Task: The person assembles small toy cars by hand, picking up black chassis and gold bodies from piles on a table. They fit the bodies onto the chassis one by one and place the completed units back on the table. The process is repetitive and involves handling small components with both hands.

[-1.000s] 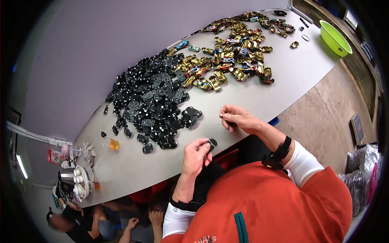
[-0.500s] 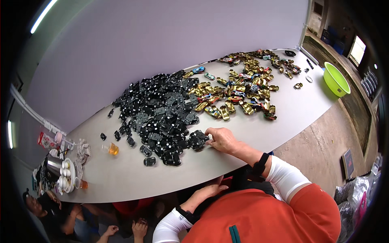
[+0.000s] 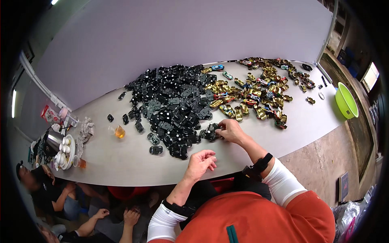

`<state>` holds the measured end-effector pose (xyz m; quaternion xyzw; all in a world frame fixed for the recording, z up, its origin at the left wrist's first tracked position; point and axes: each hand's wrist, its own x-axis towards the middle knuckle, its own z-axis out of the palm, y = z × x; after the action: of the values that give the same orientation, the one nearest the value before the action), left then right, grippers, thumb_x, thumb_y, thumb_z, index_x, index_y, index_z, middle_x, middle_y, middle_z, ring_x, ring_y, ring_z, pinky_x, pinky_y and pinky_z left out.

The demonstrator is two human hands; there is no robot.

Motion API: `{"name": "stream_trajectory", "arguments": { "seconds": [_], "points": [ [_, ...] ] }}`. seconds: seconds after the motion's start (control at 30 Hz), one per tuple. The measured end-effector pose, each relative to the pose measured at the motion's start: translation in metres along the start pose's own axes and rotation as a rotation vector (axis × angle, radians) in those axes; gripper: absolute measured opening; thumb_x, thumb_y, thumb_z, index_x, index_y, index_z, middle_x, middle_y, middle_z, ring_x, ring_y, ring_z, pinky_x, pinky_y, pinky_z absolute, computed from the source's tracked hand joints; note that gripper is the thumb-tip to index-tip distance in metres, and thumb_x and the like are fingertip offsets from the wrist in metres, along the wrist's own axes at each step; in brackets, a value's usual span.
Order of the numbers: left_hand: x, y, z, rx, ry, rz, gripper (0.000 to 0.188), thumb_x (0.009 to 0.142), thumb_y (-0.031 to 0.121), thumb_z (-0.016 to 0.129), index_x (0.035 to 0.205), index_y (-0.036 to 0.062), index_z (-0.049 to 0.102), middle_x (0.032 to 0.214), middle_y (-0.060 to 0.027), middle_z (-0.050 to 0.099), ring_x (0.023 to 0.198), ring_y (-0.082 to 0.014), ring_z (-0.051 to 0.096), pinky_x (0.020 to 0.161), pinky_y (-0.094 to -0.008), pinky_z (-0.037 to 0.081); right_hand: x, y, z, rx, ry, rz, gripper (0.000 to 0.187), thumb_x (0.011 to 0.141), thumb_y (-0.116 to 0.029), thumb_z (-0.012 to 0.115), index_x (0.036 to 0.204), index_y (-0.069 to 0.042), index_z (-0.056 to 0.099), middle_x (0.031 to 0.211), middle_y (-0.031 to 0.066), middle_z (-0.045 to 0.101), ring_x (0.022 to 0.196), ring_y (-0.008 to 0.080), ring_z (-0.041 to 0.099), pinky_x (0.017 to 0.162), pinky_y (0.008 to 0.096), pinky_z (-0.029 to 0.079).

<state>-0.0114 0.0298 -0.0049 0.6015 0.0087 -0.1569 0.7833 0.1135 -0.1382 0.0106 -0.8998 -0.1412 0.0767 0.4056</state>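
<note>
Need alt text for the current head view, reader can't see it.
A person's right hand reaches to a clump of black toy-car parts on a pale table, beside a large black pile; the left hand, fingers loosely curled, is near the front edge. Gold and multicoloured car shells spread to the right, with a green basin beyond.

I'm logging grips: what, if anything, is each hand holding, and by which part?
The right hand touches black car parts; whether it grips one, and where, cannot be told. The left hand looks empty.
</note>
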Motion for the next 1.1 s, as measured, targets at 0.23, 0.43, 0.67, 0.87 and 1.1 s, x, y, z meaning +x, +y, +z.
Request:
{"name": "stream_trajectory", "arguments": {
  "seconds": [0.23,0.43,0.67,0.87,1.1],
  "points": [
    [0.036,-0.001,0.020,-0.259,0.076,0.052,0.028,0.086,0.009,0.058,0.109,-0.0043,0.052,0.088,-0.0111,0.060,0.063,-0.0127,0.057,0.054,-0.0211,0.047,-0.034,0.020,-0.033,1.413,-0.486,0.401,0.030,0.090,-0.020,0.052,0.110,0.002,0.052,0.073,0.0030,0.048,0.052,0.0080,0.039,0.037,0.0171,0.028],
    [0.062,0.003,0.026,-0.456,-0.133,0.067,0.026,0.086,0.008,0.056,0.112,0.0028,0.055,0.094,-0.0022,0.060,0.070,-0.0073,0.052,0.065,-0.0221,0.045,-0.051,0.030,-0.020,1.592,-0.587,0.348,0.022,0.089,-0.017,0.050,0.103,0.000,0.053,0.086,0.0121,0.057,0.054,0.0131,0.046,0.036,0.0180,0.033],
    [0.046,-0.002,0.014,-0.659,-0.187,0.083,0.028,0.080,0.002,0.062,0.107,0.0042,0.059,0.099,-0.0084,0.062,0.081,-0.0172,0.059,0.065,-0.0277,0.049,-0.059,0.012,-0.010,1.449,-0.679,0.367,0.027,0.088,-0.024,0.054,0.096,0.002,0.057,0.077,0.0101,0.060,0.053,0.0106,0.051,0.036,0.0174,0.036],
    [0.035,0.002,0.003,-0.836,0.035,0.184,0.015,0.080,0.005,0.063,0.095,0.0059,0.061,0.095,-0.0099,0.063,0.084,-0.0184,0.060,0.065,-0.0303,0.049,-0.018,0.051,-0.040,-0.107,0.357,-0.145,0.013,0.076,-0.012,0.060,0.087,-0.004,0.061,0.080,0.0127,0.059,0.072,0.0308,0.058,0.064,0.0361,0.048],
    [0.027,-0.015,0.007,-0.789,-0.065,0.145,0.015,0.081,0.008,0.062,0.096,0.0056,0.060,0.094,-0.0108,0.062,0.076,-0.0175,0.060,0.062,-0.0271,0.049,0.004,0.066,-0.066,-0.234,0.525,-0.021,0.010,0.071,-0.002,0.062,0.080,-0.006,0.063,0.089,0.0130,0.055,0.083,0.0301,0.056,0.071,0.0380,0.046]
  ]
}}
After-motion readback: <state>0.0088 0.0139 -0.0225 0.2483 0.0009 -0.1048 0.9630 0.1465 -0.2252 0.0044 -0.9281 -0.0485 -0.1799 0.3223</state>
